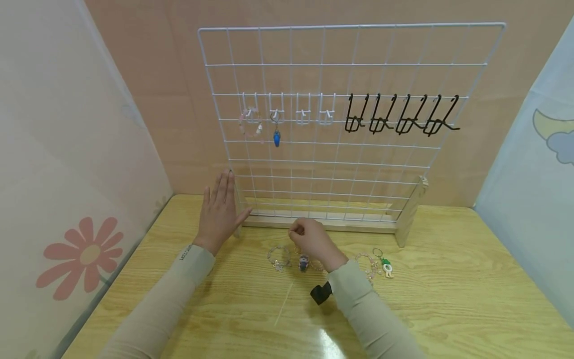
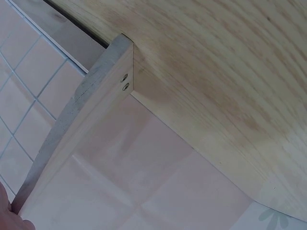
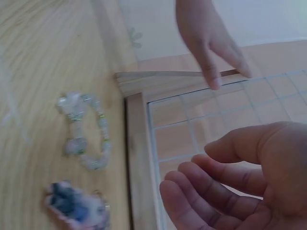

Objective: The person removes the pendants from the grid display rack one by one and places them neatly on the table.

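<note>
My left hand (image 1: 218, 212) lies with straight fingers along the wooden left upright of a white wire grid rack (image 1: 316, 162); the left wrist view shows that upright (image 2: 84, 108) from the outside. Low in front of the rack's base hovers my right hand (image 1: 312, 238), its fingers loosely bent, with nothing between thumb and fingertips (image 3: 213, 143). Beneath it on the table are a pale beaded bracelet (image 3: 103, 129) and a small figure keychain (image 1: 303, 262). A pink beaded bracelet (image 1: 317, 265) is partly hidden by the right wrist.
On the rack's white hooks (image 1: 303, 115) hang a pink bracelet (image 1: 242, 124) and a blue keychain (image 1: 276, 138). Several black hooks (image 1: 378, 122) line its right side. Farther right on the table lie another bracelet (image 1: 372, 269) and a green-and-white keychain (image 1: 387, 268).
</note>
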`<state>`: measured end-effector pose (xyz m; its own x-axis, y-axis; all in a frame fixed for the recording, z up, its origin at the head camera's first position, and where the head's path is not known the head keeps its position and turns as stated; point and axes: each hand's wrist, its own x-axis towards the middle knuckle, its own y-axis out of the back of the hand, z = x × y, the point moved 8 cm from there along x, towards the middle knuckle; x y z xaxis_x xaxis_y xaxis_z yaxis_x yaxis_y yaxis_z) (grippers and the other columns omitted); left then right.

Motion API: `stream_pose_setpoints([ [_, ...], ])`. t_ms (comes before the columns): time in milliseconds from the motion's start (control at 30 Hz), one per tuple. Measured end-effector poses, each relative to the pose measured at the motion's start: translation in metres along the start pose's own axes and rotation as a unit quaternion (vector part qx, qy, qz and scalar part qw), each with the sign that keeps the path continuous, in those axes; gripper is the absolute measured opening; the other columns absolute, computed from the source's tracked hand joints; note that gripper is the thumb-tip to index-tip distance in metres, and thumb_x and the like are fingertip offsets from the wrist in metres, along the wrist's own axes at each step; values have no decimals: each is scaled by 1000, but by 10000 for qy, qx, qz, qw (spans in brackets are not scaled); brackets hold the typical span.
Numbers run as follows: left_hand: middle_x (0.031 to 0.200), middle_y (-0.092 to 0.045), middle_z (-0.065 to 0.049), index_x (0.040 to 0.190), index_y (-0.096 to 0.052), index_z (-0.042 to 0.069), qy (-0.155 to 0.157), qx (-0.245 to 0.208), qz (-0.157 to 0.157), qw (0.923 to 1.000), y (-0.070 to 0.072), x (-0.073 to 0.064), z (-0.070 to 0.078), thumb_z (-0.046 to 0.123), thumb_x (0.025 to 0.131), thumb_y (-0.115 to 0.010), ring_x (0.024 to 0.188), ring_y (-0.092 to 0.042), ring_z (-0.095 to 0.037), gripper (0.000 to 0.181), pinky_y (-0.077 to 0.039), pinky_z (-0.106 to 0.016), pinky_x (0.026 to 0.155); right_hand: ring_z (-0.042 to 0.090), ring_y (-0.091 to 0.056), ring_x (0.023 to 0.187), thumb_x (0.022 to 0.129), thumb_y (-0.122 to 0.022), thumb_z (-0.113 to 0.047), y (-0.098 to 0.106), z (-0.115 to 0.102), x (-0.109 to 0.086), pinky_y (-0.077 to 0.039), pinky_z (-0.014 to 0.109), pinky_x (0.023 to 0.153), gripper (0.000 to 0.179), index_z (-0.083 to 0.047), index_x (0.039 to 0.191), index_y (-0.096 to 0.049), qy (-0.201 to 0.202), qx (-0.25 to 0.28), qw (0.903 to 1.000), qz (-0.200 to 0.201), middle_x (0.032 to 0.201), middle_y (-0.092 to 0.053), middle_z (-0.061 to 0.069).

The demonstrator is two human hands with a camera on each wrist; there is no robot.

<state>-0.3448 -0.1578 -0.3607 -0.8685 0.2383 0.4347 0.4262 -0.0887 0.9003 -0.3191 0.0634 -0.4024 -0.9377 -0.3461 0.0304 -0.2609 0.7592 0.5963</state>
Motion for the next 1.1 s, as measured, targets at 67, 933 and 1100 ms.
stream_pose_setpoints([
  [67,169,1,-18,160,4,-3,0,12,-4,10000,0,0,0,52,97,-63,155,-10,-34,107,-13,-60,122,16,-62,70,101,-61,-10,7,-5,2,-54,32,63,14,0,105,-69,6,105,9998,146,91,-69,8],
  [933,168,-7,-22,160,3,-3,-136,35,159,9998,3,0,2,52,95,-65,155,-12,-36,108,-15,-62,120,21,-62,115,101,-62,-20,98,-107,29,-53,35,99,32,-4,128,-63,1662,1667,9514,1984,127,-65,9],
  [1100,169,-3,-21,160,3,-2,-143,-50,166,9997,1,-1,1,52,96,-64,156,-7,-34,108,-14,-62,121,22,-59,122,100,-63,-23,107,-123,36,-49,36,104,38,-5,133,-61,1735,1808,9456,2076,131,-62,8],
])
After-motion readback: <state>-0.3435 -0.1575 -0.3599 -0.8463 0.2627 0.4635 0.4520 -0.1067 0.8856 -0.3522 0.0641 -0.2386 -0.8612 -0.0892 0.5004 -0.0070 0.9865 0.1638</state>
